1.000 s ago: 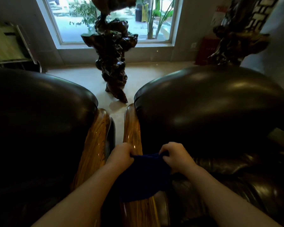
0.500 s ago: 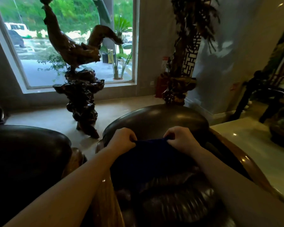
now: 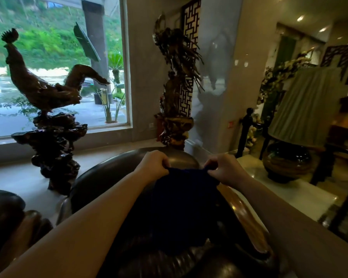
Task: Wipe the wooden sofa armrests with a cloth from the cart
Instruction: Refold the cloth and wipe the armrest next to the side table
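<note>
A dark blue cloth (image 3: pixel 181 199) hangs spread between my two hands over the dark leather sofa chair (image 3: pixel 113 177). My left hand (image 3: pixel 152 164) grips its upper left corner and my right hand (image 3: pixel 224 169) pinches its upper right corner. The chair's glossy wooden right armrest (image 3: pixel 239 205) curves just right of the cloth, below my right wrist. Its left wooden armrest (image 3: pixel 63 209) shows as a thin edge left of my left forearm. A second dark sofa chair (image 3: pixel 2 213) with a wooden armrest (image 3: pixel 31 219) sits at the lower left.
A carved wooden rooster statue (image 3: pixel 48 121) stands on the floor before the window. A tall root carving (image 3: pixel 175 93) rises behind the chair. To the right, a white marble side table (image 3: pixel 301 195) carries a lamp with a dark round base (image 3: pixel 285 161).
My view has swung up and to the right, from the gap between the two chairs toward the right armrest side. Both hands kept hold of the cloth and lifted it over the chair.
</note>
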### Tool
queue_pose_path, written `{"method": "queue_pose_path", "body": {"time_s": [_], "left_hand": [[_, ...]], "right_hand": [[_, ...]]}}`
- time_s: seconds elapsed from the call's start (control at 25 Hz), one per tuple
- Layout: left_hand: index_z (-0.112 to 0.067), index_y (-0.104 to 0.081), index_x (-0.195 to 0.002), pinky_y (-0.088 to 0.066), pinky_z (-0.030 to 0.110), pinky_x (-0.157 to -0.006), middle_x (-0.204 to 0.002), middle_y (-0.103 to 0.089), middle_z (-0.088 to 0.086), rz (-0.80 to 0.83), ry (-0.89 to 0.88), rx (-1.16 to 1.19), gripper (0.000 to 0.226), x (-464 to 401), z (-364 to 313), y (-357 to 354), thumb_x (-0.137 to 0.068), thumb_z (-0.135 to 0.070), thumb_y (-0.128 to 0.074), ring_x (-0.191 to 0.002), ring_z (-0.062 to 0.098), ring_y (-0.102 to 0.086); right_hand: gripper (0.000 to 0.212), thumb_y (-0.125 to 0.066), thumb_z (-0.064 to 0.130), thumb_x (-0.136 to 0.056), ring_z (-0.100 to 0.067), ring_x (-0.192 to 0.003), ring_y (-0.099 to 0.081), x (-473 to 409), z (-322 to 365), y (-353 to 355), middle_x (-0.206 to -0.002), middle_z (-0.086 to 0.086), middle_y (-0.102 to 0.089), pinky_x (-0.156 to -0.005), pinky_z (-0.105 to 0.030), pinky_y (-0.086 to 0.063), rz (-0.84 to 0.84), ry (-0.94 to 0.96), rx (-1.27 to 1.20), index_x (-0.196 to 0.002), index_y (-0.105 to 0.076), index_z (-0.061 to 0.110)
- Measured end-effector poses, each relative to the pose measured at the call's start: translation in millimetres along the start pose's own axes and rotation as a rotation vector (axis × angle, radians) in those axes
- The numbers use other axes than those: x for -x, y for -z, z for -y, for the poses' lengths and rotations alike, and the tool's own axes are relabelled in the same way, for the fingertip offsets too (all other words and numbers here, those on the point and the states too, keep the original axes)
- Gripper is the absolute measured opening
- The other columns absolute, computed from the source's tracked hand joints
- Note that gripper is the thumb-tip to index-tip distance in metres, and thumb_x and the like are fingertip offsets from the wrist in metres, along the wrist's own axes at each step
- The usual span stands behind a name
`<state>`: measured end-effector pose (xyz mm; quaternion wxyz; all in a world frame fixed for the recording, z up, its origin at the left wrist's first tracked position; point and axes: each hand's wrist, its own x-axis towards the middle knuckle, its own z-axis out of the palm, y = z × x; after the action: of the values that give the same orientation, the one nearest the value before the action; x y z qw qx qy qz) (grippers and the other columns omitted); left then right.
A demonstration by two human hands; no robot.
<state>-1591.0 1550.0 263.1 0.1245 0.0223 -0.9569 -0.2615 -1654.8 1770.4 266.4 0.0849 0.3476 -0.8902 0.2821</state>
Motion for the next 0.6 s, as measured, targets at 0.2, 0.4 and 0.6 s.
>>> {"method": "queue_pose_path", "body": {"time_s": [0.2, 0.4, 0.6], "left_hand": [[-0.018, -0.068, -0.079, -0.046, 0.017, -0.068, -0.084, -0.064, -0.005, 0.046, -0.004, 0.073, 0.011, -16.4, -89.7, -61.5, -0.075, -0.008, -0.068, -0.078, 0.005, -0.061], [-0.012, -0.069, -0.087, -0.042, 0.012, -0.065, -0.092, -0.063, 0.000, 0.087, -0.052, 0.079, 0.011, -48.2, -144.4, -114.7, -0.077, -0.009, -0.066, -0.084, 0.008, -0.060], [-0.009, -0.069, -0.091, -0.043, 0.018, -0.077, -0.094, -0.062, 0.000, 0.141, -0.059, 0.064, 0.014, -99.4, -174.0, -178.3, -0.077, -0.007, -0.066, -0.085, 0.008, -0.057]], "right_hand": [[0.019, -0.062, 0.001, -0.069, 0.005, -0.056, -0.054, 42.1, -81.3, 65.8, -0.063, 0.007, -0.062, -0.048, 0.001, -0.036, 0.008, -0.042, 0.031, -0.075, -0.073, 0.015], [0.024, -0.063, 0.000, -0.072, 0.003, -0.058, -0.058, 61.8, -153.7, 98.5, -0.067, 0.003, -0.065, -0.047, -0.004, -0.040, 0.007, -0.138, -0.006, -0.070, -0.067, 0.023], [0.016, -0.062, -0.002, -0.073, -0.016, -0.071, -0.063, 60.9, -232.3, 105.9, -0.082, -0.010, -0.070, -0.055, -0.015, -0.048, -0.001, -0.197, 0.010, -0.082, -0.071, 0.008]]}}
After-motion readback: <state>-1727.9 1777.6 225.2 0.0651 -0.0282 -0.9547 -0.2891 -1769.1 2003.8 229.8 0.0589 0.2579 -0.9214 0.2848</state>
